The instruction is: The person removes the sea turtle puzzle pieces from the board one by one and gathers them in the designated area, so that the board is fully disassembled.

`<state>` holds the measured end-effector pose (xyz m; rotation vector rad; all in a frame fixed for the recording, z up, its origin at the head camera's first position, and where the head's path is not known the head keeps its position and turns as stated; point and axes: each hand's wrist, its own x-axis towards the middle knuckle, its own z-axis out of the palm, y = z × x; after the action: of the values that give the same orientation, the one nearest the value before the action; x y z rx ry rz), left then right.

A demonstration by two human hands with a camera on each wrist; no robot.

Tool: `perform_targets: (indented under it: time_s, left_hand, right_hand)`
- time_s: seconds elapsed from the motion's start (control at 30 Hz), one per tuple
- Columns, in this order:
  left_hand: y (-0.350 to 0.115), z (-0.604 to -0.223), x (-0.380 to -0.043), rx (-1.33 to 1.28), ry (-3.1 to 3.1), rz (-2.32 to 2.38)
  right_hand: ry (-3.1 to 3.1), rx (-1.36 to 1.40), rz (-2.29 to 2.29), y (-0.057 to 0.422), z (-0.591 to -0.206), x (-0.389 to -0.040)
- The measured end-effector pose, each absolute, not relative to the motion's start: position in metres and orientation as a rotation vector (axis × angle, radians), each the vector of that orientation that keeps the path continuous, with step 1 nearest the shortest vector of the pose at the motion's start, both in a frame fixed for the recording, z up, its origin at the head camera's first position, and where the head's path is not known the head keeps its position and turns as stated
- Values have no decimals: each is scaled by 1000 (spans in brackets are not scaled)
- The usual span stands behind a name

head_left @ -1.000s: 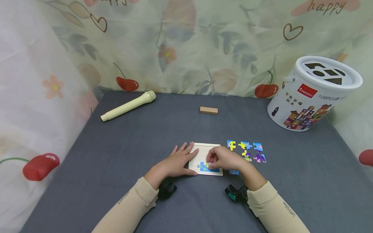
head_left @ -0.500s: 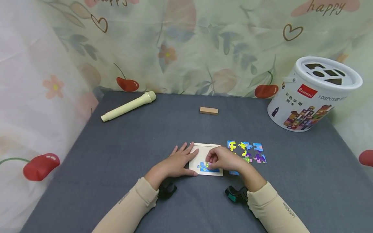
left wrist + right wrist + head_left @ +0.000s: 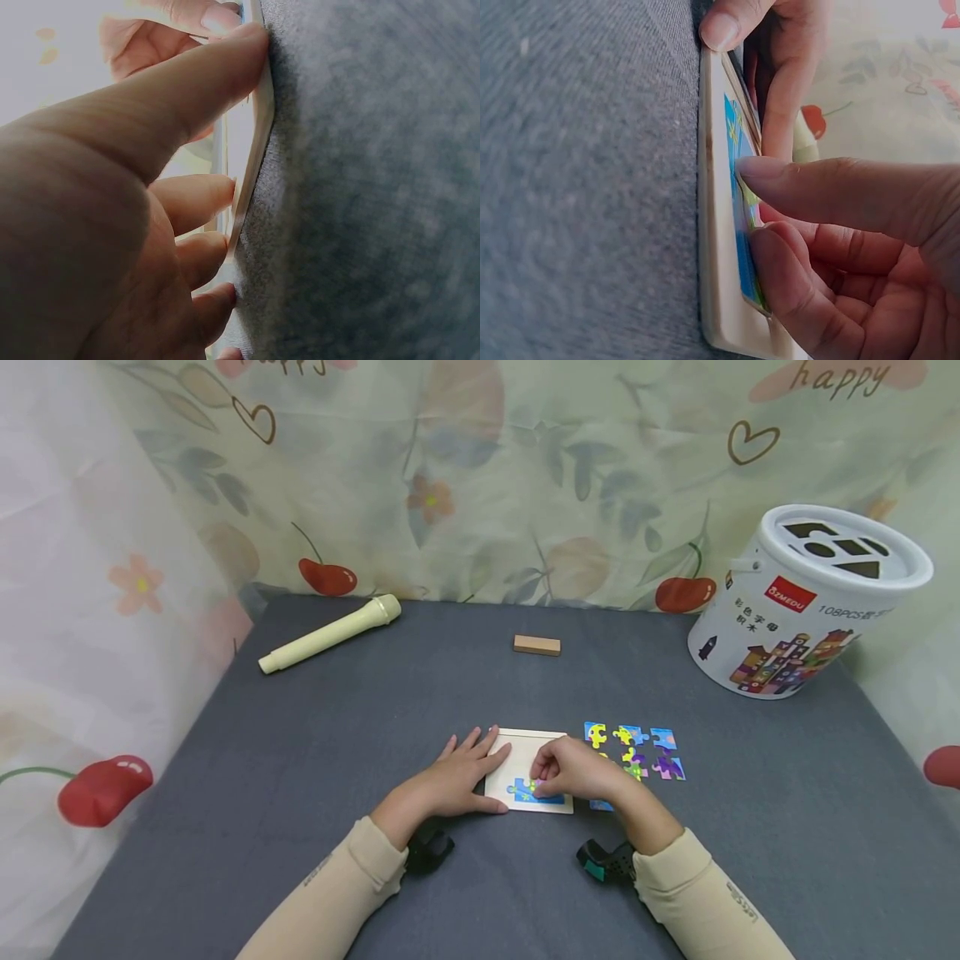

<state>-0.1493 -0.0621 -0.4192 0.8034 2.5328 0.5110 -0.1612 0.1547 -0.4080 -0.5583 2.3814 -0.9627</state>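
A small wooden puzzle tray [image 3: 528, 740] lies flat on the dark cloth, with joined blue pieces [image 3: 521, 790] along its near edge. My left hand [image 3: 453, 782] rests on the tray's left side, fingers spread and thumb at the near corner. In the right wrist view, the thumb and index finger of my right hand [image 3: 840, 232] pinch a puzzle piece [image 3: 753, 213] with green and pink on it, down against the other pieces. My fingers cover much of that piece. Loose puzzle pieces [image 3: 665, 739] lie right of the tray, some partly hidden by my right hand and forearm.
A brown wooden block [image 3: 537, 645] lies beyond the tray. Farther left is a cream toy microphone [image 3: 330, 635]. At the back right stands a large white bucket [image 3: 795, 610] with a shape-cut lid. Patterned curtain [image 3: 495, 485] borders the table's back and sides.
Almost nothing differs. My right hand stays over the same piece with only tiny finger shifts, and my left hand keeps its place on the tray.
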Motion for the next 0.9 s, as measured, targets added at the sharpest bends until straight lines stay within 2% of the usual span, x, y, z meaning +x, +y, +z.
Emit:
perform_targets:
  time_s: [0.9]
  left_hand:
    - [-62, -420, -149, 788, 2535, 497]
  right_hand:
    - [2226, -626, -1079, 161, -407, -163]
